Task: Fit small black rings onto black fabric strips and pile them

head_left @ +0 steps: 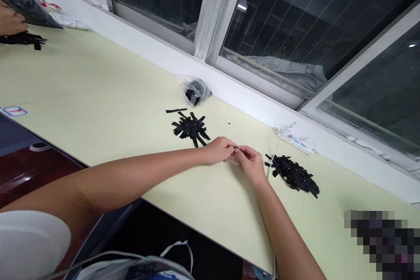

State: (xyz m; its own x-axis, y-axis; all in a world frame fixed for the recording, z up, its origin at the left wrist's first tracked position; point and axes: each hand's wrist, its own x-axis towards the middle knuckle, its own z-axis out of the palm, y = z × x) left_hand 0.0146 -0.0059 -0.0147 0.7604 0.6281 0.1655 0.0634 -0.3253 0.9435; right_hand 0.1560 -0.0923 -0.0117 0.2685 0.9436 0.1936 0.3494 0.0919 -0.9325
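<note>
My left hand (pixel 219 149) and my right hand (pixel 252 164) meet over the table, fingertips pinched together. Between them a bit of a black strip (pixel 236 148) shows; the fingers hide most of it. Just beyond my left hand lies a loose pile of short black fabric strips (pixel 190 127), some with small pale dots. One single black strip (pixel 176 110) rests apart behind that pile. To the right of my right hand is a larger heap of black strips (pixel 293 173).
A clear plastic bag (pixel 195 91) with black pieces stands near the wall. A white cable (pixel 278 140) runs past my right wrist from a power strip (pixel 298 141). At the far left, another person's hand (pixel 11 21) is over black strips on the pale table (pixel 82 65).
</note>
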